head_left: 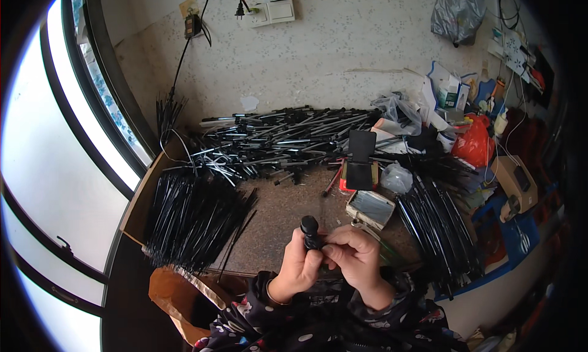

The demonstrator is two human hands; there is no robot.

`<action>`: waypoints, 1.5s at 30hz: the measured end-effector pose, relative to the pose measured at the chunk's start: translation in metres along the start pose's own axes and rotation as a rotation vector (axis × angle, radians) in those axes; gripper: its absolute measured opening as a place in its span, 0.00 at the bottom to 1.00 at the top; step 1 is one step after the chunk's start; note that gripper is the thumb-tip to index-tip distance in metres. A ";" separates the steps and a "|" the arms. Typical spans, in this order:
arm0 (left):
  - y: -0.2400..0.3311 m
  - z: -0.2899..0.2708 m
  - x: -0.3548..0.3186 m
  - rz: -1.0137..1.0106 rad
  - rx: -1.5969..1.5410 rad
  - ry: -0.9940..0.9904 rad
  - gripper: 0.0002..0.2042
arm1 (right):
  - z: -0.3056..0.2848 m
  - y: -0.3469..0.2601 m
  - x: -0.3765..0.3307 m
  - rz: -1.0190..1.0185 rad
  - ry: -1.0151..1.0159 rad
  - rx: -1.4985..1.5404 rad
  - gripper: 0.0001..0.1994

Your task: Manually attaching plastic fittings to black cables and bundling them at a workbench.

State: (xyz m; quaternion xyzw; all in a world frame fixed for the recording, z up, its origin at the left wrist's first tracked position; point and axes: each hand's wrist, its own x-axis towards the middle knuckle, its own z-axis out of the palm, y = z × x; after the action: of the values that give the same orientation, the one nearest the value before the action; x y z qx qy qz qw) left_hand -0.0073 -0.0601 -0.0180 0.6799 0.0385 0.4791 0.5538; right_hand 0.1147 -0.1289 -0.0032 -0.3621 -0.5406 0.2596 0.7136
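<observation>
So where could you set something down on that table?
Bare brown tabletop shows between the left black bundle, the rear rod pile and the left hand. It's crowded at right, with the open box and another black bundle.

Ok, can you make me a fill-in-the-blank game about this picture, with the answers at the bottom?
1. The left hand and right hand meet at a small part coloured ____.
2. The heap of thin dark rods nearest the glass panes lies on the person's ____ side.
3. The brightest-coloured bag is ____.
4. Seen from the small part, the small open box is farther away and to the ____.

Missing words: black; left; red; right.
</observation>
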 end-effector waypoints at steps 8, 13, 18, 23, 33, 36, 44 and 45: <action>0.024 -0.025 0.024 -0.034 0.295 -0.339 0.11 | -0.004 -0.005 0.012 0.137 -0.014 0.141 0.09; 0.030 -0.017 0.021 -0.252 -0.004 -0.341 0.11 | 0.004 -0.034 0.014 0.023 -0.062 -0.332 0.13; 0.025 -0.004 0.005 -0.342 -0.201 0.020 0.13 | 0.014 -0.051 0.012 -0.525 -0.006 -0.905 0.13; 0.024 -0.002 0.013 -0.105 0.182 -0.014 0.13 | -0.008 -0.038 0.009 -0.186 -0.226 -0.424 0.14; 0.048 -0.037 0.006 -0.081 -0.147 0.095 0.13 | -0.104 0.018 -0.064 0.167 -0.118 -1.267 0.23; 0.023 -0.040 0.000 -0.338 -0.163 0.306 0.12 | -0.111 0.048 -0.110 0.329 -0.271 -1.785 0.26; 0.048 -0.026 0.019 -0.363 0.090 -0.072 0.19 | -0.086 0.027 -0.087 0.655 -0.198 -0.623 0.18; 0.049 -0.029 0.020 -0.367 0.102 -0.056 0.19 | -0.080 0.018 -0.081 0.659 -0.161 -0.400 0.17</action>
State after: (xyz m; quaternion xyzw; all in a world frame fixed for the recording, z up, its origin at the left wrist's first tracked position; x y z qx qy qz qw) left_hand -0.0401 -0.0464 0.0304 0.7017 0.1709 0.3486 0.5974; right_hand 0.1694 -0.1987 -0.0776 -0.6266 -0.4897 0.3918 0.4626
